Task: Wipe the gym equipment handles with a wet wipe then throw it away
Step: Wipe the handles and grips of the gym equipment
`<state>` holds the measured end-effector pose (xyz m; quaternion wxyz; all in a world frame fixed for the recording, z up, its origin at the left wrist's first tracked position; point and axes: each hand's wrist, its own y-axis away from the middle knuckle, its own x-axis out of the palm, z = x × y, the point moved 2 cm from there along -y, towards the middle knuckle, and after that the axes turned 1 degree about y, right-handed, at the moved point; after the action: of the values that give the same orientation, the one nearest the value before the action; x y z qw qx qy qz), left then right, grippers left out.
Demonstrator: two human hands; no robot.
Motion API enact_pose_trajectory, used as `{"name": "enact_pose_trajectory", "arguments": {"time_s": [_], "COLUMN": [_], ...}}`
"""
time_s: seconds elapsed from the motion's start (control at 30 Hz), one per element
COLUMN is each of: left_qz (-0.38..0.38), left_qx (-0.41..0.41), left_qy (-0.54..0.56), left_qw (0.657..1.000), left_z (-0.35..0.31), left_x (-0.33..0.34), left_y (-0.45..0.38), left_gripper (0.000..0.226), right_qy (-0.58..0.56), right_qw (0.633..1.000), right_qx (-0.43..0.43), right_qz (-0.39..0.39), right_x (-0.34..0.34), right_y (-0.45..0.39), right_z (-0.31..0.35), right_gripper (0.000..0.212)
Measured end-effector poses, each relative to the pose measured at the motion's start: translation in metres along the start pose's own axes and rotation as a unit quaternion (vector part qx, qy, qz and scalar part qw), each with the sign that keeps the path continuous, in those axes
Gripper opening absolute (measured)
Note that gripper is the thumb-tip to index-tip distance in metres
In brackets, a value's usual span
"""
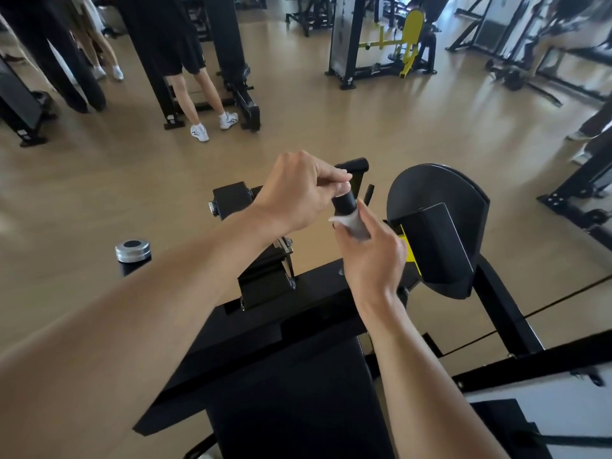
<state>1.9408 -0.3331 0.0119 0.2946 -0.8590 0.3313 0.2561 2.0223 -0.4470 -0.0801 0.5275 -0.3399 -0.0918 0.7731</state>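
Note:
A black upright handle (344,203) of the gym machine stands in the middle of the view. My left hand (298,190) grips its top end, fingers curled over the cap. My right hand (371,256) holds a white wet wipe (352,225) wrapped around the handle just below the left hand. A second handle (133,253) with a silver cap sticks up at the left, untouched.
The black machine frame (298,313) and its padded seat (291,402) lie below my arms. A black round cover (437,207) stands to the right. A person's legs in white shoes (212,124) and other machines (381,44) stand across the wooden floor.

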Motion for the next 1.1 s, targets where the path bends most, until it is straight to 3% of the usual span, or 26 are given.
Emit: {"name": "enact_pose_trajectory", "arguments": {"time_s": [0.13, 0.3, 0.57, 0.83, 1.1], "left_qz": [-0.010, -0.031, -0.047, -0.055, -0.079], "left_qx": [0.006, 0.017, -0.001, 0.011, 0.003], "left_qy": [-0.002, 0.000, 0.021, -0.002, 0.024], "left_qw": [1.000, 0.999, 0.999, 0.998, 0.997], "left_z": [0.001, 0.008, 0.010, 0.009, 0.006], "left_x": [0.001, 0.007, 0.011, 0.011, 0.015], "left_y": [0.001, 0.005, 0.007, 0.006, 0.011], "left_gripper": [0.018, 0.020, 0.020, 0.022, 0.019], "right_qy": [-0.064, -0.010, -0.057, 0.024, -0.118], "right_qw": [0.998, 0.998, 0.996, 0.996, 0.989], "right_qx": [-0.015, 0.043, 0.051, 0.033, 0.061], "right_qz": [-0.001, 0.033, 0.035, 0.080, 0.059], "right_x": [0.005, -0.007, 0.001, -0.022, -0.012], "right_y": [-0.023, 0.011, -0.018, 0.013, -0.012], "right_z": [0.022, -0.015, 0.014, -0.032, -0.010], "right_gripper": [0.036, 0.054, 0.052, 0.055, 0.037]}}
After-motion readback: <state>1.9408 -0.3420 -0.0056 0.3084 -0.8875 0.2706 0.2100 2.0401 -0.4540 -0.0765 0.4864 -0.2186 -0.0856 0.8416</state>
